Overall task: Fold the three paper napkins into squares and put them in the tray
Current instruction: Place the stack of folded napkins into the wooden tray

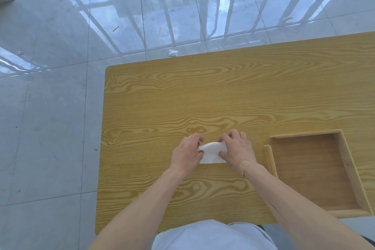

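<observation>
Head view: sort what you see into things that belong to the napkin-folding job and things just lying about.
Belongs to the job:
- white napkin, held at both ends on the table
- left hand
- right hand
- wooden tray, no napkins in it

Just lying about:
- crumpled white scrap on the floor beyond the table
- small bits of litter on the tiles

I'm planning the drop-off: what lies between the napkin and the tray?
Nothing visible but bare table. The napkin, held by the left hand and right hand, must only clear the tray rim; the tray looks empty.
</observation>
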Motion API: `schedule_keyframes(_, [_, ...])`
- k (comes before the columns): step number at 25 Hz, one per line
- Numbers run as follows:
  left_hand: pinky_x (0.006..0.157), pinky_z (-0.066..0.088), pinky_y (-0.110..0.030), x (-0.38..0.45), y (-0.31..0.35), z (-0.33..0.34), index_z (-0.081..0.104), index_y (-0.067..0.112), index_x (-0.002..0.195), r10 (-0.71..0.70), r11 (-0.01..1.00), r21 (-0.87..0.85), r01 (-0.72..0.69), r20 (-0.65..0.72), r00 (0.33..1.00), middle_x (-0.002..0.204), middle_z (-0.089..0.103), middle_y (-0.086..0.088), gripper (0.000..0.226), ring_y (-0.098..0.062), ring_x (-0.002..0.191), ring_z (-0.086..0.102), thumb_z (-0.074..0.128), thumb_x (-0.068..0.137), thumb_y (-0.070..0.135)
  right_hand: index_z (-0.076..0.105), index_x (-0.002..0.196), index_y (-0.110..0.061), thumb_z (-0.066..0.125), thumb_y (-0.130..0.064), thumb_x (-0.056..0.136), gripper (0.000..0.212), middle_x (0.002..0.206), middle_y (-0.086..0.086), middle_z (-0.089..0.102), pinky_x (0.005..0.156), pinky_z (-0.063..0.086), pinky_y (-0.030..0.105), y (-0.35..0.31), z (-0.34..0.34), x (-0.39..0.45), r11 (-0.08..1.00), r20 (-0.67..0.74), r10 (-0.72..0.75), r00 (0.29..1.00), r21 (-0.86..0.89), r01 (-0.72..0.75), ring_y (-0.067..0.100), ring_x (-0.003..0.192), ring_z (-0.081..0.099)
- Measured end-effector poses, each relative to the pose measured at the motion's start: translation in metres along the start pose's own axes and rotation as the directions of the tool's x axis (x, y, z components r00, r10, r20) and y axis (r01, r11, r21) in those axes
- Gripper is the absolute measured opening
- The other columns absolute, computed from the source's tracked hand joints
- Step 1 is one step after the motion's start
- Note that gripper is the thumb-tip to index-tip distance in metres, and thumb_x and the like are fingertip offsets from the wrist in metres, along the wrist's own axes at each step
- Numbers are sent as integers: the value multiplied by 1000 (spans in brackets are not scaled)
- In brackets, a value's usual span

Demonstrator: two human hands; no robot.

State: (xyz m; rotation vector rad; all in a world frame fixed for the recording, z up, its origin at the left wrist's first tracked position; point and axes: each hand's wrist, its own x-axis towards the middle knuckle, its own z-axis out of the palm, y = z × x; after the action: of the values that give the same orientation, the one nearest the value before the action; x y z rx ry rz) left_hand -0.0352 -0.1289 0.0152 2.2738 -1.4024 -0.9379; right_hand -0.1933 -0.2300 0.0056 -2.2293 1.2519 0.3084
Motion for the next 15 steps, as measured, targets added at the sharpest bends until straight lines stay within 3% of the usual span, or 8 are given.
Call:
schedule_keyframes(3, [72, 49, -28, -9, 2, -1, 58, 29, 102, -21, 992, -125, 17, -32, 999, 93, 59, 13, 27, -5, 88, 55, 68, 81, 14, 50, 90, -28, 69, -30, 79, 22, 101, -8, 53, 79, 43, 36, 5, -2, -12, 991, -20, 16, 1000, 130, -14, 20, 96, 48])
schedule_keyframes(6, [77, 49, -25, -19, 4, -2, 64, 29, 88, -45, 966, -256, 31, -48, 998, 92, 63, 12, 23, -3, 88, 57, 71, 78, 10, 47, 79, -32, 71, -28, 79, 25, 83, -13, 60, 68, 48, 37, 12, -3, -33, 957, -31, 17, 999, 291, -7, 15, 82, 56])
schedule_keyframes(11, [77, 40, -10, -43, 3, 1, 66, 24, 84, -73, 925, -378, 43, -65, 995, 91, 65, 10, 21, 0, 88, 56, 72, 76, 6, 52, 91, -34, 74, -23, 80, 27, 84, -17, 57, 65, 49, 30, 16, 7, -77, 948, -216, -30, 976, 304, 97, 5, 83, 53])
schedule_keyframes(15, [74, 38, -7, -60, -1, 14, 67, 22, 83, -143, 899, -425, 109, -49, 989, 91, 65, 8, 22, -6, 86, 57, 74, 74, 3, 61, 95, -29, 77, -20, 78, 25, 90, -14, 58, 65, 50, 30, 17, 20, -91, 955, -234, -78, 969, 263, 141, 10, 87, 54])
